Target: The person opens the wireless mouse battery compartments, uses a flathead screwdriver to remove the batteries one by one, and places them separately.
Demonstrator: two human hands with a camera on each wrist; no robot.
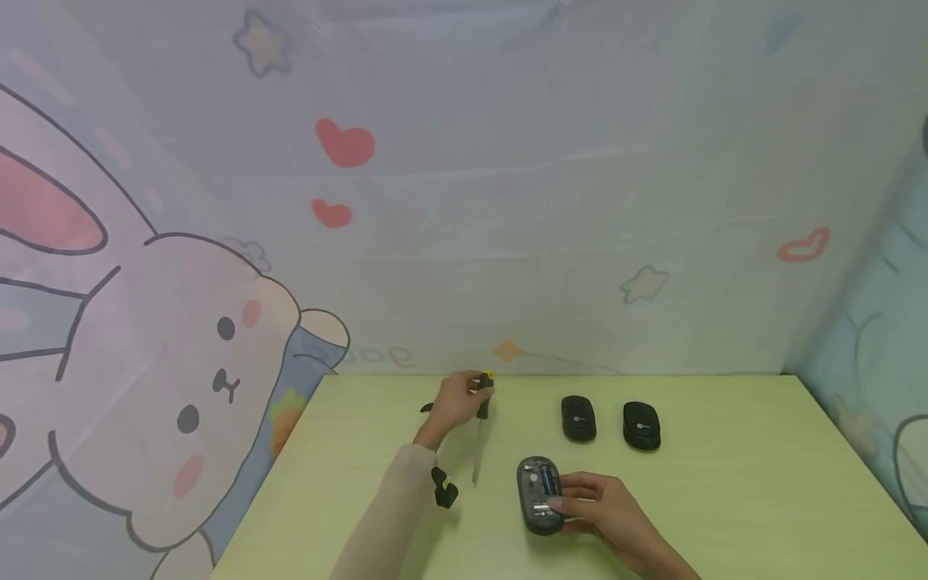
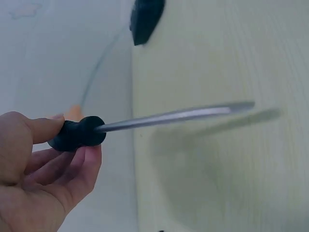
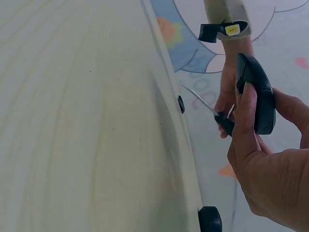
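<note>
My left hand (image 1: 455, 399) grips a screwdriver by its black handle (image 2: 79, 134), which has a yellow end. The long metal shaft (image 1: 478, 451) points toward the near side of the table, and its shadow falls on the tabletop in the left wrist view. My right hand (image 1: 607, 513) holds a black computer mouse (image 1: 535, 517) by its right side, with thumb and fingers on opposite faces. Its underside faces up, showing an uncovered battery compartment with a battery (image 1: 547, 481) in it. In the right wrist view the mouse (image 3: 263, 92) appears edge-on.
Two more black mice, a left one (image 1: 578, 418) and a right one (image 1: 641, 425), sit right of the screwdriver on the pale table (image 1: 725, 491). A small dark piece (image 1: 427, 408) lies just left of my left hand. A printed cloth (image 1: 464, 266) hangs behind the table.
</note>
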